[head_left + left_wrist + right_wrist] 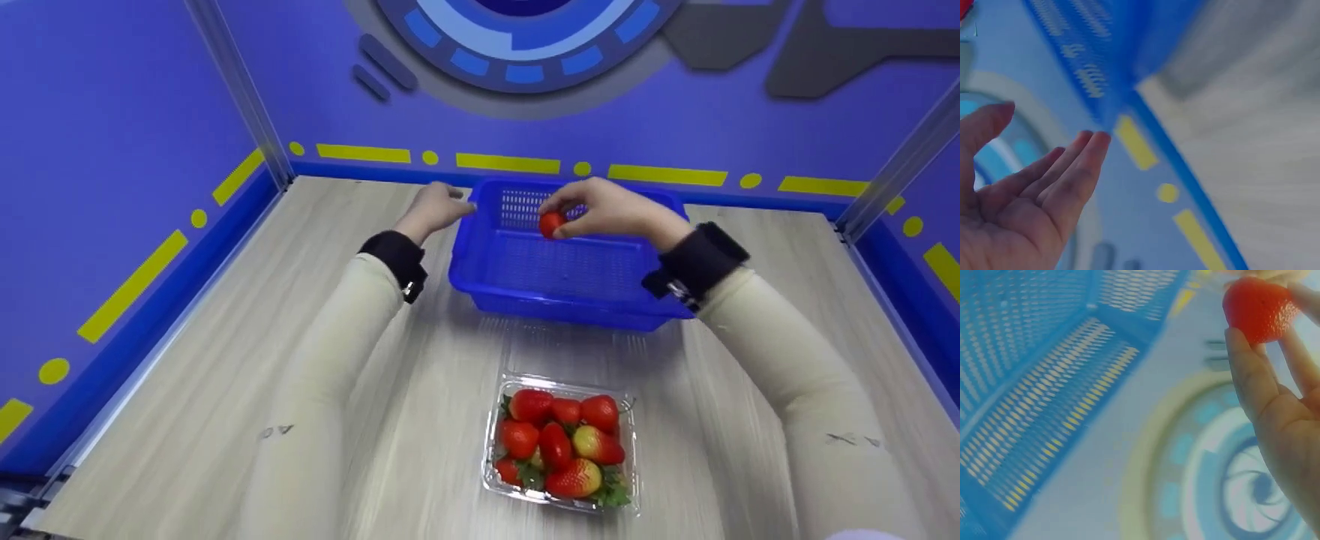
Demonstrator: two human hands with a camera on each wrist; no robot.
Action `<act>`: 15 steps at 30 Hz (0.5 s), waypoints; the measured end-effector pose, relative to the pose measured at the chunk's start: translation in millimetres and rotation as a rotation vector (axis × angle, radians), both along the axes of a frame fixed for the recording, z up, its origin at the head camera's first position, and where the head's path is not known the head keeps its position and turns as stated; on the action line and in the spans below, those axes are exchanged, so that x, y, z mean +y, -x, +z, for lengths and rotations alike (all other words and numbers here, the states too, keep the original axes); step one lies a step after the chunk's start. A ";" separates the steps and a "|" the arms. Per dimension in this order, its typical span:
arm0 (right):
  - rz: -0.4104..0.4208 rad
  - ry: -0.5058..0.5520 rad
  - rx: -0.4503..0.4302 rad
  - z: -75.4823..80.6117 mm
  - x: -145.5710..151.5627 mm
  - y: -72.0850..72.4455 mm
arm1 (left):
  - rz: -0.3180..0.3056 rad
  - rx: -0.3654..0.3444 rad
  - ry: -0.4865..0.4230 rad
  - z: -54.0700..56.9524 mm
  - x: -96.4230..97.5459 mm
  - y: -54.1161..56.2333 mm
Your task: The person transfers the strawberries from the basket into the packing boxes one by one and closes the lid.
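Over the blue basket, my right hand pinches a red strawberry between thumb and fingers. The right wrist view shows the same strawberry at the fingertips, beside the basket's perforated wall. My left hand is at the basket's left rim with its fingers extended and nothing in them. In the left wrist view the left hand lies palm visible near the blurred basket; whether it touches the rim I cannot tell.
Nearer to me, a clear plastic box holds several strawberries, some with green leaves. Its transparent lid lies folded back toward the basket. Blue printed panels enclose the wooden tabletop at the back and sides.
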State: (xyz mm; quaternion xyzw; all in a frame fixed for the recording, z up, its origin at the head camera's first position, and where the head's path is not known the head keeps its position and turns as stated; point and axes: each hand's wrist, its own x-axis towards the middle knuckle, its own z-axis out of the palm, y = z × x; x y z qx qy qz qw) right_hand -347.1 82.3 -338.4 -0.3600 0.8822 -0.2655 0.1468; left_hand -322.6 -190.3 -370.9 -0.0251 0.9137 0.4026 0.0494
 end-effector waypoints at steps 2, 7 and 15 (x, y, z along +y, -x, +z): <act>0.036 0.037 0.054 6.1 11.1 -14.8 | -0.024 0.019 -0.103 7.7 0.7 -10.6; 0.146 0.092 0.128 4.0 35.9 -59.3 | -0.125 0.030 -0.215 14.8 7.6 -53.6; 0.284 0.025 0.276 -23.0 54.5 -129.5 | -0.278 -0.057 -0.229 -18.5 23.9 -120.2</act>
